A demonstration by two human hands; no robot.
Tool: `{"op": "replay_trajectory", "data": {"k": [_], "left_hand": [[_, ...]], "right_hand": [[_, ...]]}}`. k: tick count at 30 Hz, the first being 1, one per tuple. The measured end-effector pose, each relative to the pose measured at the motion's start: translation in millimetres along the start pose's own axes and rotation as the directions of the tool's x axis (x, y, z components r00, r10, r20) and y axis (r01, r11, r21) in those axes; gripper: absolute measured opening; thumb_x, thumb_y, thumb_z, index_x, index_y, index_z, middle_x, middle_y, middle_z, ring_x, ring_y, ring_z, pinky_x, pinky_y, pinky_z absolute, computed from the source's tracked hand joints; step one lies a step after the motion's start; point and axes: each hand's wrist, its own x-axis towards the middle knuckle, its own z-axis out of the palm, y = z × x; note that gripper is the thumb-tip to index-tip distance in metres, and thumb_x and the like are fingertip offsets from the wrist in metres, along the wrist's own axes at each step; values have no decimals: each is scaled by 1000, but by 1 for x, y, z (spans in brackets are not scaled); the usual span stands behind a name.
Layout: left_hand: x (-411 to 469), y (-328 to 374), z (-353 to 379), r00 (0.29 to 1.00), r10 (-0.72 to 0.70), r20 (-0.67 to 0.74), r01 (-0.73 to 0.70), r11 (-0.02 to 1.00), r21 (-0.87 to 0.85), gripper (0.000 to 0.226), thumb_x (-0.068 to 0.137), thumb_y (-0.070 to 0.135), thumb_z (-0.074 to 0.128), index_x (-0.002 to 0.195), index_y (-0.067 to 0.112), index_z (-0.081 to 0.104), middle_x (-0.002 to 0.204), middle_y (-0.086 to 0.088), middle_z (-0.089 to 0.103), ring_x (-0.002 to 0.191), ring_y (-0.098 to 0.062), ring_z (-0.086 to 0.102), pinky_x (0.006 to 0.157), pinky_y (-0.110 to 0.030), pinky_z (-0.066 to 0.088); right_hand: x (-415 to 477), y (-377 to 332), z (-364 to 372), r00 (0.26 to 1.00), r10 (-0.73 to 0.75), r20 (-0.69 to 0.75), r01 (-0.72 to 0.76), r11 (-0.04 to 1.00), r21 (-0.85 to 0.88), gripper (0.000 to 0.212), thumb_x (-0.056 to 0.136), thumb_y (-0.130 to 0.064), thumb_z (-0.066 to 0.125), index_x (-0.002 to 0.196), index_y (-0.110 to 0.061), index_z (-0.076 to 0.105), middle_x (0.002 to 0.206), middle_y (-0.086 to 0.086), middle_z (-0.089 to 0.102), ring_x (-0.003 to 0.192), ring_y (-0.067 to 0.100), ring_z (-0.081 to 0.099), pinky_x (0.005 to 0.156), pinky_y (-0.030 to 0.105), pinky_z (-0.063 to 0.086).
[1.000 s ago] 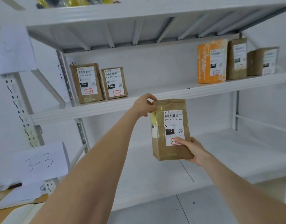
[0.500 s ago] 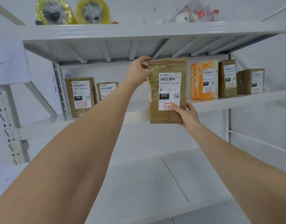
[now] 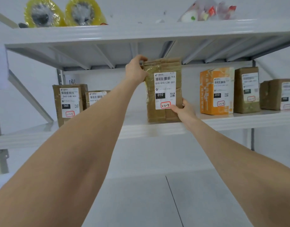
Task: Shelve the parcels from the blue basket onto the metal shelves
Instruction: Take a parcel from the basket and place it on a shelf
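Both arms reach up and forward, nearly straight. The left hand curls round the top left corner of the brown parcel; the right hand pinches its lower right edge, thumb lying on the white label. The right fingers are hidden behind the parcel. So is the surface under it, and whether it rests on the middle shelf or hangs just at its front lip cannot be told. The left forearm covers part of a small parcel further left. The held parcel is upright, wrapped in clear tape, its label reading 010-010 L30-551 with a red-bordered sticker marked 3-2-4 — it stands between that small parcel and the orange parcel
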Motion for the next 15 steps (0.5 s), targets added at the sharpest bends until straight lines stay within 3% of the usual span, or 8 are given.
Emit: {"op": "replay_trajectory", "data": {"k": [8, 15], "left_hand": [[11, -1, 18, 999, -53, -7, 53, 996, 67, 50, 81, -12, 57, 120, 19, 59, 115, -13, 62, 101, -28, 63, 74, -42, 59], [13, -4, 27, 994, -91, 68, 83, 990, 110, 56, 81, -8, 59, 131, 16, 50, 122, -16, 58, 105, -33, 61, 81, -46, 57]], "right_hand": [[27, 16, -2, 997, -35, 64, 50, 969, -243, 55, 89, -26, 65, 141, -26, 45, 129, -4, 62, 117, 20, 57, 101, 37, 44], [31, 13, -10, 999, 0, 33, 13, 931, -365, 64, 90, -29, 63, 147, -28, 35, 136, -3, 57, 121, 23, 54, 101, 43, 45]]}}
